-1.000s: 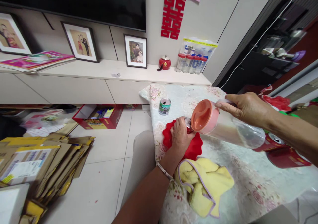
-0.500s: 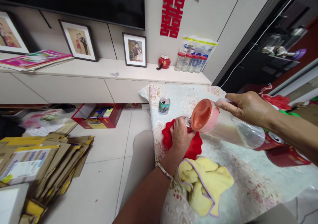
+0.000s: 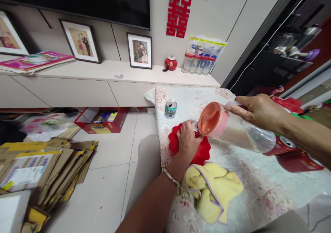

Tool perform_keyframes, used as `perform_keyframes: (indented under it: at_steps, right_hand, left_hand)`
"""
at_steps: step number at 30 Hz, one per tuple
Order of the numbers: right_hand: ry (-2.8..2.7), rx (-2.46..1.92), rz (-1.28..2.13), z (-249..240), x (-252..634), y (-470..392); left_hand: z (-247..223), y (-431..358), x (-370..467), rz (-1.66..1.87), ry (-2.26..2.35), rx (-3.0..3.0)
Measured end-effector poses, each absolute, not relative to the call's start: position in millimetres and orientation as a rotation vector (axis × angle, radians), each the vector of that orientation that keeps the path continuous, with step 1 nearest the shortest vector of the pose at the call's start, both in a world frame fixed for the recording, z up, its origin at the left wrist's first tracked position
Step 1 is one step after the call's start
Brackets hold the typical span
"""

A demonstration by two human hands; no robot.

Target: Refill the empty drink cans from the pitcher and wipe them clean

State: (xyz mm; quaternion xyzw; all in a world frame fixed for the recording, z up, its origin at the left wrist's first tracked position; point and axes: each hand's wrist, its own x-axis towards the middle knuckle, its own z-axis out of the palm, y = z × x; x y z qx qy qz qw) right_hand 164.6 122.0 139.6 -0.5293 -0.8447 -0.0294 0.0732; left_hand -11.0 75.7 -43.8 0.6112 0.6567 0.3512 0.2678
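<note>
My left hand (image 3: 187, 138) is wrapped round a small red can (image 3: 196, 127), which stands over a red scalloped mat (image 3: 203, 153). My right hand (image 3: 254, 112) grips the handle of a clear plastic pitcher (image 3: 238, 134) with a pink-orange lid (image 3: 213, 119). The pitcher lies tilted almost flat, its lid's edge right at the can's top; brownish liquid shows inside. Whether liquid is flowing cannot be made out. A green can (image 3: 170, 109), opened at the top, stands behind my left hand. Nearer me lies a crumpled yellow towel (image 3: 214, 191) with a purple edge.
Red cans (image 3: 300, 160) lie at the table's right, under my right forearm. A floral tablecloth (image 3: 258, 188) covers the table. Behind it runs a low white cabinet (image 3: 103, 76) with picture frames, a red pot (image 3: 170, 63) and jars. Flattened cardboard (image 3: 59, 171) is piled on the floor.
The camera view has shifted very slightly. Both hands, the pitcher and the can hold nearly the same positions.
</note>
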Motion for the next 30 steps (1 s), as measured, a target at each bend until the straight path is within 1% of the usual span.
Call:
perform_keyframes:
  at_steps: [30]
  right_hand:
    - [-2.533,-1.606,-0.064,138.9,167.9,120.1]
  left_hand:
    - [-45.3,76.5,-12.0,0.961,1.758,1.659]
